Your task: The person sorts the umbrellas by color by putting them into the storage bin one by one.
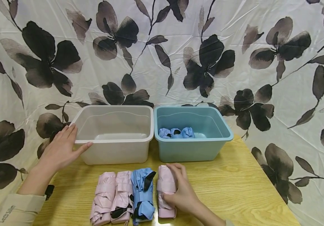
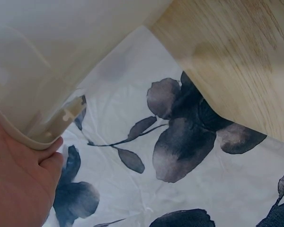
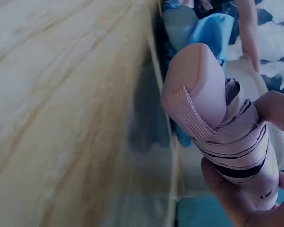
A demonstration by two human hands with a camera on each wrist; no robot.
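Note:
My right hand (image 1: 183, 191) holds a pink folded umbrella (image 1: 166, 179) upright to the view at the table's front. In the right wrist view, fingers and thumb wrap around this umbrella (image 3: 241, 137), its strap end facing the camera. Left of it lie a blue folded umbrella (image 1: 144, 196) and two pink folded umbrellas (image 1: 104, 196) side by side. My left hand (image 1: 61, 147) rests on the left front corner of a white bin (image 1: 116, 153), fingers extended along its rim. The left wrist view shows that hand (image 2: 19, 175) against the rim.
Right of the white bin stands a blue bin (image 1: 190, 152) with several blue folded umbrellas (image 1: 176, 133) at its left. Both bins sit at the back of the wooden table (image 1: 235, 188), against a flowered cloth (image 1: 162, 47).

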